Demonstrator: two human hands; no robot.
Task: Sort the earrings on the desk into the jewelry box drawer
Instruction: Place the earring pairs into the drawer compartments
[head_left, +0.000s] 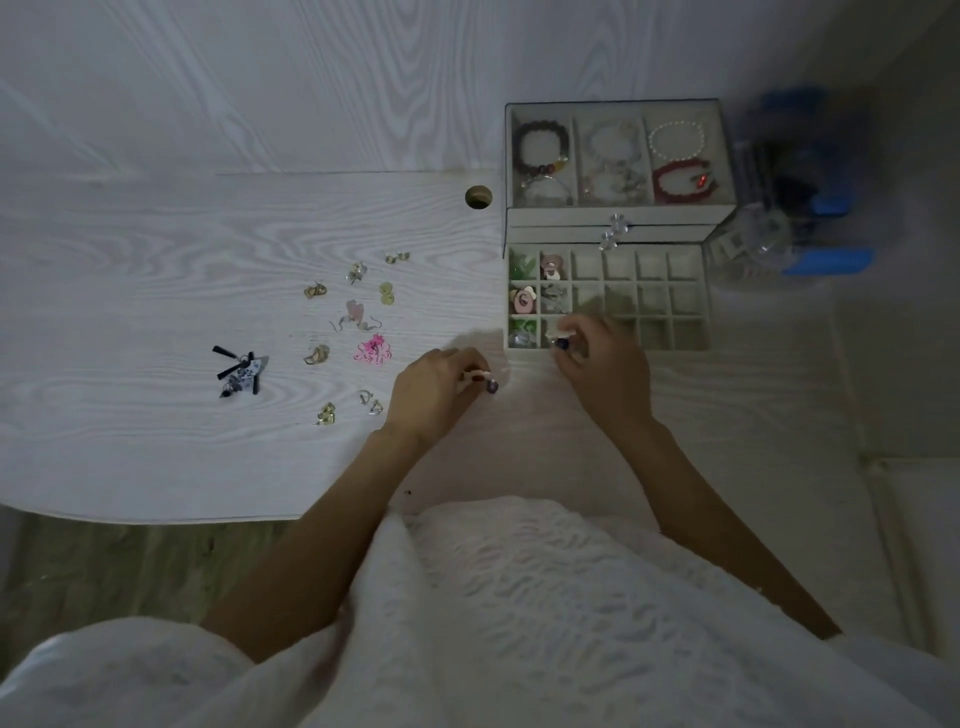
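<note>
Several earrings lie scattered on the white desk (156, 291), among them a pink flower pair (372, 349), a pale pink pair (356, 314), gold ones (315, 290) and a black tasselled pair (240, 370). At the right stands the jewelry box (618, 218), its gridded drawer (652, 296) pulled out toward me; the left cells hold earrings. My left hand (434, 392) pinches a small purple earring (491, 386) just above the desk. My right hand (605, 364) holds a matching purple earring (562, 343) at the drawer's front-left cells.
The box's top tray holds bracelets (540, 150) in several compartments. A clear and blue object (789, 208) stands right of the box. A round cable hole (478, 197) sits in the desk near the back. The desk's front edge runs just before my lap.
</note>
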